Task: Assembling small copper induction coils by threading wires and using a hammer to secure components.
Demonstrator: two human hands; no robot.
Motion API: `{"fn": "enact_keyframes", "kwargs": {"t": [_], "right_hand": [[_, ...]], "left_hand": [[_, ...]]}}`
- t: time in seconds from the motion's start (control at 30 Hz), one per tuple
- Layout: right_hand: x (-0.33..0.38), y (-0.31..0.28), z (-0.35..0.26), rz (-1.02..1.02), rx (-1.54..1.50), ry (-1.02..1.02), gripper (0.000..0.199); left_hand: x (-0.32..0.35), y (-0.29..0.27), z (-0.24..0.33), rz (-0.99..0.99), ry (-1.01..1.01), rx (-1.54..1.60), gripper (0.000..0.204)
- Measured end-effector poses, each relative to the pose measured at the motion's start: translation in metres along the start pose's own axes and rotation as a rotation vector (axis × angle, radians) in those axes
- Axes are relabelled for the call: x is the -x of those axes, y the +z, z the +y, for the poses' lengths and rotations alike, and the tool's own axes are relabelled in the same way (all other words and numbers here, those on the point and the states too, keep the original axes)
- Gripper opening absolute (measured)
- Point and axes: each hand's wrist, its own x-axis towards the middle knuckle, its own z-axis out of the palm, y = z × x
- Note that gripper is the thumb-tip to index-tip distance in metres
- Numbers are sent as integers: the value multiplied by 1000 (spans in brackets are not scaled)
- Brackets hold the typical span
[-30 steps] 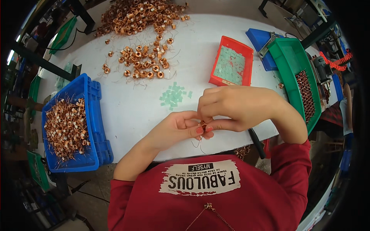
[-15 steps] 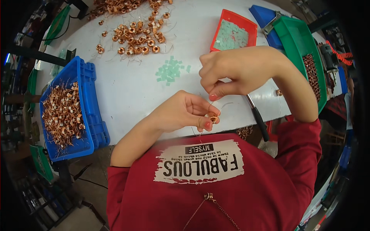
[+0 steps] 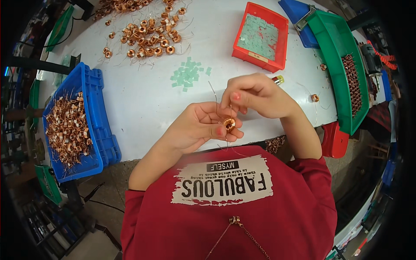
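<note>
My left hand (image 3: 197, 128) grips a small ring coil (image 3: 229, 125) wound with copper wire between thumb and fingers, just above the table's near edge. Thin wire leads stick out of the coil above and below. Close over it, my right hand (image 3: 258, 96) has its fingers curled and its thumb pressed in at a wire lead (image 3: 231, 106) rising from the coil. The exact contact of those fingertips is partly hidden. Beyond both hands lies a loose pile of pale green square pieces (image 3: 186, 74).
Many copper coils (image 3: 151, 38) spread across the far left table. A blue crate (image 3: 96, 117) of coils stands left. At the right are a red tray (image 3: 260, 60) of green squares and a green bin (image 3: 333, 65) with dark rows of parts. One loose coil (image 3: 315, 98) lies nearby.
My right hand has come down and nearer to the left hand, its forearm swinging lower. The coil in my left hand has turned, so its ring face now shows. The black-handled tool is now hidden.
</note>
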Motion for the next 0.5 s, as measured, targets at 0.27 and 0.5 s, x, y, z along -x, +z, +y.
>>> {"fn": "enact_keyframes", "kwargs": {"t": [0.27,0.5], "right_hand": [[6,5,-10,106,650,-344,13],[23,58,-11,214,1620,-1311,18]], "left_hand": [[2,2,-5,-13,36,-23,37],[3,3,-9,56,102,24,34]]}}
